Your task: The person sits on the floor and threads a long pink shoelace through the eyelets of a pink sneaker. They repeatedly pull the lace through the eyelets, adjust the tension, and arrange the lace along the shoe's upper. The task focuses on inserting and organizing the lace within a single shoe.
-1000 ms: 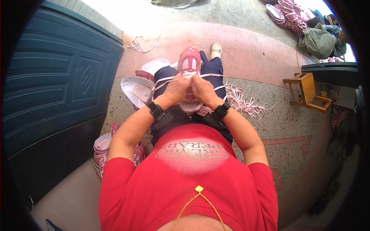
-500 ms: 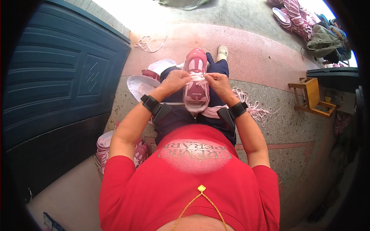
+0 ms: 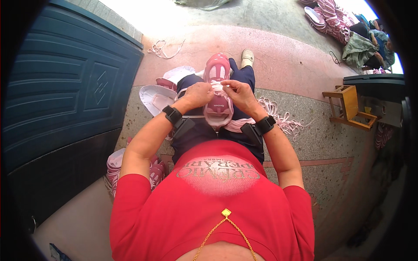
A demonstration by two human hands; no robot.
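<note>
A pink and white shoe upper (image 3: 217, 107) lies lengthwise across my lap, toe pointing away from me. White shoelace (image 3: 217, 85) crosses its middle between my two hands. My left hand (image 3: 200, 94) is closed at the shoe's left side, its fingertips pinching the lace. From the right, my right hand (image 3: 242, 96) reaches over the lacing, thumb and forefinger closed on the lace near the centre. A bundle of pink laces (image 3: 238, 126) rests on my right thigh, partly under my wrist.
White-lined shoe pieces (image 3: 156, 99) lie left of my legs. Loose pale laces (image 3: 285, 119) spread on the floor at right, and another lace (image 3: 164, 50) lies far left. A wooden stool (image 3: 348, 104) stands right; a dark blue door (image 3: 74, 74) fills the left. More pink shoes (image 3: 115, 167) sit beside my left elbow.
My right hand has moved left, from the shoe's right edge to over the middle of the lacing. My left hand stays by the left side, a little nearer me. The view has shifted slightly.
</note>
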